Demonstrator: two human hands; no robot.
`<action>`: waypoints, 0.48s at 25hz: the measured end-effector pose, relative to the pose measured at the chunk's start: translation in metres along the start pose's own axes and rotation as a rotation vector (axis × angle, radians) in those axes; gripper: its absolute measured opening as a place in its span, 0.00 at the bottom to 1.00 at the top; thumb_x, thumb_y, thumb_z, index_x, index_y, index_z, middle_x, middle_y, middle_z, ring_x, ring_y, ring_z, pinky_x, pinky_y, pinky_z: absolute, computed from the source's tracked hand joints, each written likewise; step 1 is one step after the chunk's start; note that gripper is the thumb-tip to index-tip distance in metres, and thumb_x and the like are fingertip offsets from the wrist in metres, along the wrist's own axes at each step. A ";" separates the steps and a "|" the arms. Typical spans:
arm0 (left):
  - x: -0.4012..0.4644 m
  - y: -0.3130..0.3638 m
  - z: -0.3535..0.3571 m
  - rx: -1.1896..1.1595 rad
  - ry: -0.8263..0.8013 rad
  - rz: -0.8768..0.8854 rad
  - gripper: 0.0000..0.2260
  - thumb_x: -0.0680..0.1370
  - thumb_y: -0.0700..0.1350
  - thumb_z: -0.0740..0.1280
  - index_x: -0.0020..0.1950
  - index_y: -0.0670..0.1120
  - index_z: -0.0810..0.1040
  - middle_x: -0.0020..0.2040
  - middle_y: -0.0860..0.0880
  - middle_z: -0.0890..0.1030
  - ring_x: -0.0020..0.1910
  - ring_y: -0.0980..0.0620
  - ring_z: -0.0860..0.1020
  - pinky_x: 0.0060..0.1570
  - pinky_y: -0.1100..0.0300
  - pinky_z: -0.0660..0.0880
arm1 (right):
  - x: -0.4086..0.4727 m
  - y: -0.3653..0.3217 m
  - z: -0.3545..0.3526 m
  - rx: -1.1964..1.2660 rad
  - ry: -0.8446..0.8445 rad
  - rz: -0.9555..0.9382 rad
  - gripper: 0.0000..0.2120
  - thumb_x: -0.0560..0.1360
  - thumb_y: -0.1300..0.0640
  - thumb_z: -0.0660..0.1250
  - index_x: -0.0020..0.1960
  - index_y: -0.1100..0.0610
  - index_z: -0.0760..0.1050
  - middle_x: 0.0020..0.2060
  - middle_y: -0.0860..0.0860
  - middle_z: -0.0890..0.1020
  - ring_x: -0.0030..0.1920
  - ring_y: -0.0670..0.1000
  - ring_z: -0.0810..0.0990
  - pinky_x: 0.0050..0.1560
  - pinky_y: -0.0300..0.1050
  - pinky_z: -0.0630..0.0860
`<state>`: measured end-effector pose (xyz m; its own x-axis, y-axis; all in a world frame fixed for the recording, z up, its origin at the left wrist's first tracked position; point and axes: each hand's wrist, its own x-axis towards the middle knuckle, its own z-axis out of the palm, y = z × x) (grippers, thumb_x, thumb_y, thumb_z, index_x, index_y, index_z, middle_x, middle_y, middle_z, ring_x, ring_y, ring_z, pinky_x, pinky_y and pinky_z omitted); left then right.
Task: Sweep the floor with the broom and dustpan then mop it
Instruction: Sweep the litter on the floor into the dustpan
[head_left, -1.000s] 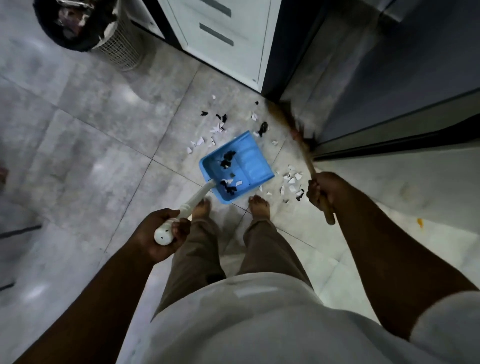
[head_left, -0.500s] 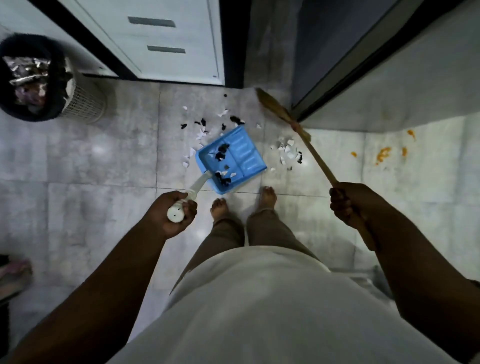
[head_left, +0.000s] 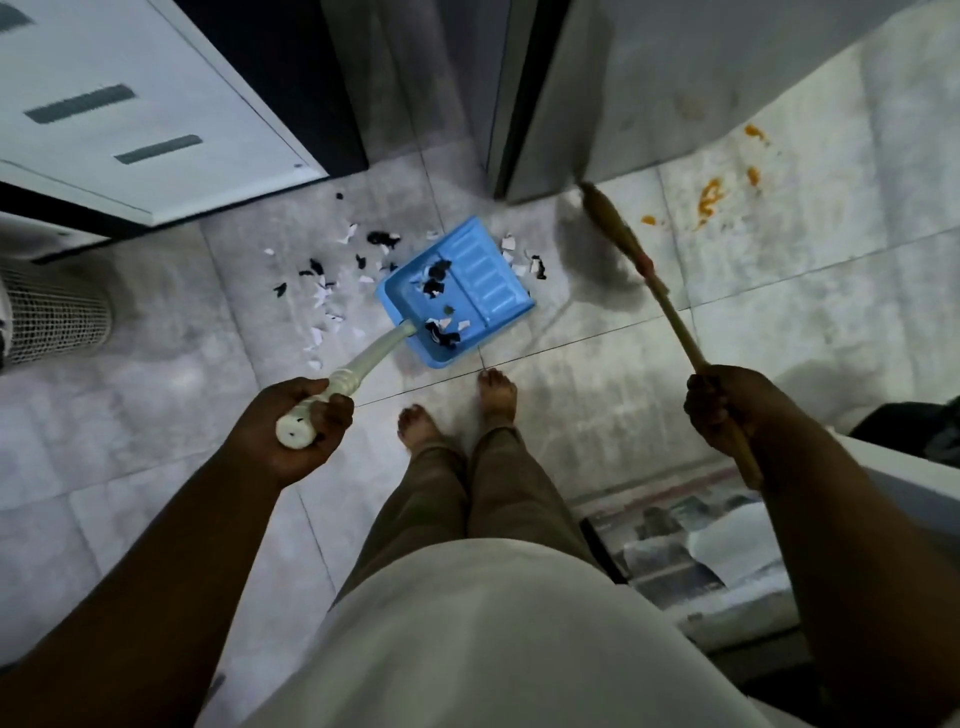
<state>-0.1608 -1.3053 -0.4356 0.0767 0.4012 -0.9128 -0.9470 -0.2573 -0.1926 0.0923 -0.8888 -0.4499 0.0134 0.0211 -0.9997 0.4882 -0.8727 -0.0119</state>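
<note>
The left hand (head_left: 297, 427) is curled tightly round the ribbed end of the white handle (head_left: 358, 370) of the blue dustpan (head_left: 457, 293), fingers and thumb wrapped fully about it. The dustpan sits on the tiled floor (head_left: 156, 395) just beyond the person's bare feet (head_left: 457, 410), its tray holding several black and white scraps (head_left: 441, 301). More paper scraps (head_left: 324, 291) lie scattered on the floor to the left of the tray and a few just to its right. The right hand (head_left: 727, 410) grips the wooden shaft of the broom (head_left: 670, 306), fingers closed round it; the shaft slants far and left, its blurred bristle end near the base of a grey door on the far side. Orange stains (head_left: 709, 197) mark the floor to the far right. A white mesh bin (head_left: 52, 312) stands at the left edge.
</note>
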 end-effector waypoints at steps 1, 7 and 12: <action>0.000 0.000 0.000 -0.009 -0.001 0.002 0.39 0.49 0.28 0.79 0.56 0.39 0.68 0.35 0.46 0.72 0.24 0.56 0.72 0.21 0.65 0.73 | 0.007 -0.002 0.003 0.029 -0.011 0.013 0.16 0.80 0.56 0.49 0.34 0.54 0.61 0.19 0.46 0.64 0.16 0.43 0.61 0.14 0.33 0.58; -0.019 -0.006 -0.014 -0.042 0.025 0.025 0.35 0.50 0.29 0.79 0.53 0.39 0.69 0.34 0.48 0.72 0.24 0.57 0.71 0.21 0.67 0.72 | 0.020 0.035 0.081 -0.039 -0.128 0.115 0.15 0.71 0.61 0.56 0.26 0.55 0.65 0.17 0.47 0.65 0.15 0.43 0.63 0.15 0.30 0.59; -0.045 -0.011 -0.057 -0.141 0.046 0.058 0.38 0.47 0.28 0.79 0.53 0.39 0.68 0.33 0.47 0.72 0.23 0.57 0.71 0.20 0.67 0.71 | -0.004 0.052 0.121 -0.089 -0.269 0.187 0.20 0.82 0.54 0.51 0.33 0.56 0.65 0.19 0.47 0.64 0.16 0.43 0.62 0.14 0.33 0.58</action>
<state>-0.1357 -1.3709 -0.4131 0.0405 0.3421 -0.9388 -0.8972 -0.4010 -0.1849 0.0122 -0.9927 -0.4492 -0.1153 -0.2752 -0.9544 0.5732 -0.8032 0.1623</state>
